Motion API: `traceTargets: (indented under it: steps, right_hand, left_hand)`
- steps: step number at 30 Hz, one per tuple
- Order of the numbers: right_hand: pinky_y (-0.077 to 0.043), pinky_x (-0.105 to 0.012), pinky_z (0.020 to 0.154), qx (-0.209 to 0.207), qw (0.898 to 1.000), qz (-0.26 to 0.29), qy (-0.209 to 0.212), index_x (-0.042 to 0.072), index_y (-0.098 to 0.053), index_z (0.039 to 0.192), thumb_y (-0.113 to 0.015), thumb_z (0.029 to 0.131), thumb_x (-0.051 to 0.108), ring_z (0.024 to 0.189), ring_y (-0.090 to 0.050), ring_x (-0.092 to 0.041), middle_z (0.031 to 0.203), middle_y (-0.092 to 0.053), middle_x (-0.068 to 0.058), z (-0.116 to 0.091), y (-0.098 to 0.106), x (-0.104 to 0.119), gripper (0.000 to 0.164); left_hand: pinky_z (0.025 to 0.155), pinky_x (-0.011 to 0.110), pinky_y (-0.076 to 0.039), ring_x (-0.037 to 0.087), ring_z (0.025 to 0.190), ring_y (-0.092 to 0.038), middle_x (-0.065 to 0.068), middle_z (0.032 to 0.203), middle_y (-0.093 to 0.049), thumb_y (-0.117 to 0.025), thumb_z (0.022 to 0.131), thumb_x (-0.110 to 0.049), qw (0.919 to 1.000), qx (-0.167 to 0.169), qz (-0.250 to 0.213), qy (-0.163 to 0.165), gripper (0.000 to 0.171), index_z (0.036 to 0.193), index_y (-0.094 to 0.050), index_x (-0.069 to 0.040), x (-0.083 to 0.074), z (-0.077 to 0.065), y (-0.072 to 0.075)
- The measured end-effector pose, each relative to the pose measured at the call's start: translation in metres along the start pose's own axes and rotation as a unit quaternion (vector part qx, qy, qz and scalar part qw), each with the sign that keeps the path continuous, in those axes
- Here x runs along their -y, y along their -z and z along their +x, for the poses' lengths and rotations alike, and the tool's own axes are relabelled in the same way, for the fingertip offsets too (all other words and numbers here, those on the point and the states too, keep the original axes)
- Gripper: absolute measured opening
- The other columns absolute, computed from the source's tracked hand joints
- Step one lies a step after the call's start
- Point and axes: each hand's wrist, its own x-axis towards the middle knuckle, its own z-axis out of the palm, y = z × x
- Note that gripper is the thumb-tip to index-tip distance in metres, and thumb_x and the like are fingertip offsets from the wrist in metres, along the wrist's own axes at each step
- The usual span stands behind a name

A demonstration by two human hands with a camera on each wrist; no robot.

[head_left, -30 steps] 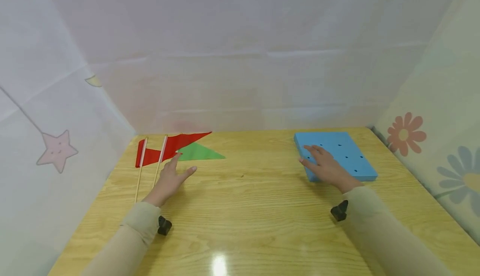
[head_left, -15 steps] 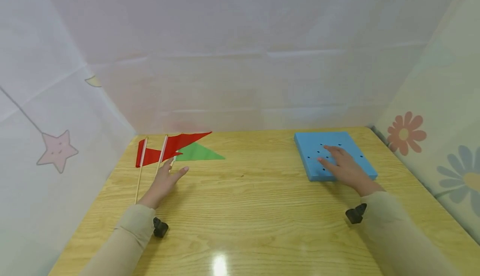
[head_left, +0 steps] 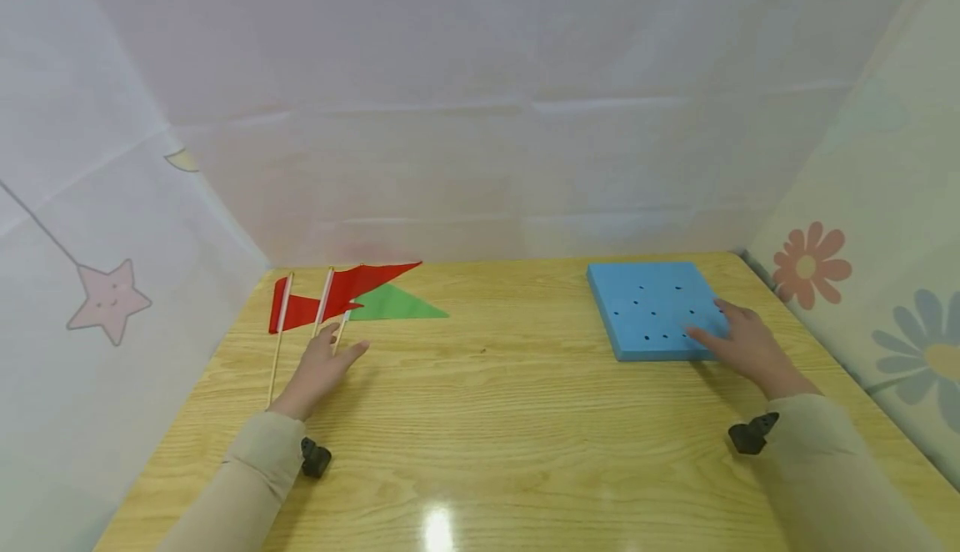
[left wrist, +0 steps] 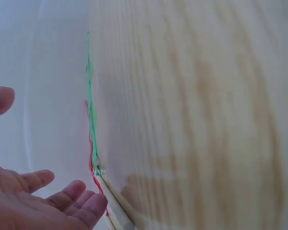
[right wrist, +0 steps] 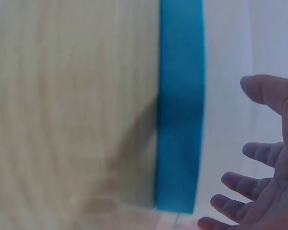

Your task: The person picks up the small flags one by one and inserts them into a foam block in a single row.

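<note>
In the head view, three flags lay at the far left of the table (head_left: 480, 444): a red flag (head_left: 303, 311), a second red flag (head_left: 363, 283) to its right, and a green flag (head_left: 401, 303) partly overlapped by that one. My left hand (head_left: 317, 374) was over the sticks (head_left: 273, 373), fingers loosely apart, gripping nothing. I judged the cloth light and limp, the sticks stiff but thin enough to snap – best pinched on bare wood below the white sleeve (head_left: 284, 308). At the far right lay the block (head_left: 663, 303), pierced by small holes (head_left: 653, 313); my right hand (head_left: 752, 353) was over its near right part, thumb and fingers wide, holding nothing. It looked like foam: light, a little soft, easiest taken by opposite sides. I found no brand or writing, only a star (head_left: 110, 298) and flowers (head_left: 812, 268) printed on the backdrop (head_left: 480, 160).

In the left wrist view, my fingertips (left wrist: 97, 203) were right by the sticks – whether touching, I couldn't tell.

In the right wrist view, my spread fingers were apart from the block's smooth, unlabelled side.
</note>
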Motion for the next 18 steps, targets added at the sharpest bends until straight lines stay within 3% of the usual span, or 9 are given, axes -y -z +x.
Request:
traceTargets:
  steps: [10, 18]
  right_hand:
    - [-0.025, -0.080, 0.102, 0.026, 0.998, 0.019, -0.044, -0.025, -0.005, 0.150, -0.061, 0.103, 0.043, 0.132, -0.015, -0.072, 0.144, -0.012, -0.057, -0.011, 0.006, -0.024, 0.100]
    - [-0.030, -0.076, 0.101, 0.037, 0.998, 0.036, -0.045, -0.025, 0.000, 0.149, -0.060, 0.104, 0.042, 0.130, -0.027, -0.070, 0.141, -0.022, -0.057, -0.015, 0.006, -0.031, 0.101]
  left_hand:
    - [0.112, 0.066, -0.031, 0.057, 0.139, -0.032, 0.044, 0.150, -0.027, -0.059, 0.101, -0.015, 0.9995, -0.005, 0.027, 0.014, 0.078, 0.155, -0.012, 0.016, 0.007, -0.003, 0.004]
    - [0.107, 0.064, -0.038, 0.058, 0.134, -0.039, 0.047, 0.143, -0.037, -0.054, 0.092, 0.001, 0.9977, -0.019, 0.059, 0.027, 0.074, 0.153, -0.015, 0.019, 0.013, 0.000, 0.010]
